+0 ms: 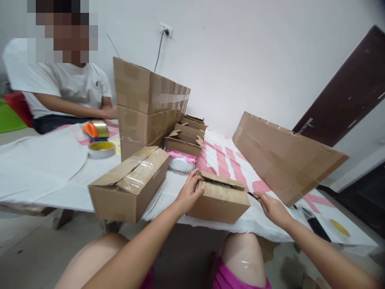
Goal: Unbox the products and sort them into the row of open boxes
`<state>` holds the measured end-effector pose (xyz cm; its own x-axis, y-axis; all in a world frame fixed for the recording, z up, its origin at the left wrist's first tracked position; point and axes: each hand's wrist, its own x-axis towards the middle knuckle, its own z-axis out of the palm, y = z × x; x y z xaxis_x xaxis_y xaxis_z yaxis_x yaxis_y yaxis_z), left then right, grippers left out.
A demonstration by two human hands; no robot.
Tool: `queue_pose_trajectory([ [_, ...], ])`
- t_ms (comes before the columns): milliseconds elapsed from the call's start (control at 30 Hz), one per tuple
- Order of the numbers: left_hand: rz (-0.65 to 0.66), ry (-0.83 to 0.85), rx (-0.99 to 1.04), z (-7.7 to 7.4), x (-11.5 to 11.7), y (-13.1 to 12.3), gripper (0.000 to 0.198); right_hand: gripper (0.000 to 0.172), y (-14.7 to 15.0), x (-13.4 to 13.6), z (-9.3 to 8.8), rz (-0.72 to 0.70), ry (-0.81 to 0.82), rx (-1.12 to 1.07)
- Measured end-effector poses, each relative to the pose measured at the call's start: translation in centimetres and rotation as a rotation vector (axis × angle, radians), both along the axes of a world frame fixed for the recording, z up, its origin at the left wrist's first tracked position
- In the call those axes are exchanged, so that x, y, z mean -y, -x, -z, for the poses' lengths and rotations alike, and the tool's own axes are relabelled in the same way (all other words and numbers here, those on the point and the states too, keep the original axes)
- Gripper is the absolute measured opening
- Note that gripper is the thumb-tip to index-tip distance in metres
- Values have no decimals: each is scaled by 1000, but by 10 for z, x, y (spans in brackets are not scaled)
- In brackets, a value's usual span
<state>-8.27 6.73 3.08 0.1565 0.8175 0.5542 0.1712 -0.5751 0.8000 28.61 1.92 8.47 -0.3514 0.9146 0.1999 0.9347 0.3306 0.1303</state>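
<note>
A small cardboard box (219,200) sits in front of me at the table edge. Its top flaps stand slightly apart, and something dark shows in the slit. My left hand (191,188) grips the box's left end, fingers over the top edge and thumb on the near side. Just off the right end, my right hand (272,208) is closed on a thin black strip-like object (253,196); its exact kind is not clear. To the left stands another cardboard box (129,182) with clear tape along its top. Behind my left hand lies a pink and white packet (182,161).
Stacked taped boxes (150,106) rise at the back left, beside open boxes (188,134). A large cardboard sheet (285,156) leans at right. Tape rolls (101,149) and an orange tape dispenser (90,130) lie left. A person in a white shirt (75,84) sits across.
</note>
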Motion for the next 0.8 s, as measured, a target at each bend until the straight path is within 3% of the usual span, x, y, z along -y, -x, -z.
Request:
queue_pose_trajectory([
  [167,-71,-37,-4,-6,5,1,25,36,-9,9,49,74,105,7],
  [333,-137,-101,20,-10,8,0,26,34,-4,8,62,45,176,48],
  [467,-133,-111,10,-13,10,0,28,25,2,-7,41,42,16,-73],
  [633,-186,-139,-3,-14,12,-1,29,36,39,-17,-12,38,-222,-221],
  [700,-205,-155,-7,-16,14,-1,28,31,65,-13,-31,-101,-307,-332],
  [800,-210,-181,-21,-19,18,-2,27,24,104,-6,-44,-326,-299,-300],
])
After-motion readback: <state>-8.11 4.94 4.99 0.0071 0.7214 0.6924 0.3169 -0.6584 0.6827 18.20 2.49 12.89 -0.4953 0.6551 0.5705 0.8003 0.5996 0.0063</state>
